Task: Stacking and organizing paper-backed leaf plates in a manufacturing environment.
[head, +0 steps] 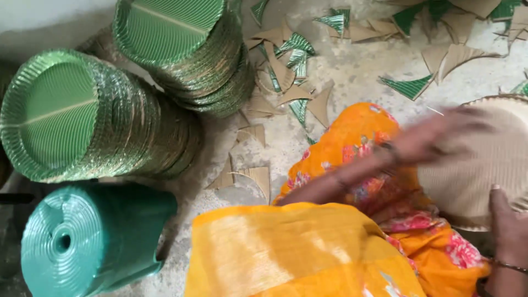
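The left hand is blurred and lies flat on the round, ribbed, beige paper plate, which shows its plain back side. The fingers look stretched out and open on the plate, not closed around it, but the blur hides the details. The right hand is at about 4 o'clock in the head view. Its fingers touch the lower edge of the same plate; I cannot tell if they grip the edge or only press on it. A thin bangle is on this wrist.

The plate is at about 3 o'clock, over the lap, which is covered with orange cloth with pink flowers.

At about 9 o'clock a stack of round green leaf-pattern paper plates lies on its side on the grey floor. A second stack of the same green plates stands at about 11 o'clock, just beside the first one. At about 7 o'clock there is a teal ribbed plastic stool on its side. Many cut scraps of green and beige paper are spread over the floor from 12 to 2 o'clock, well apart from the hands.
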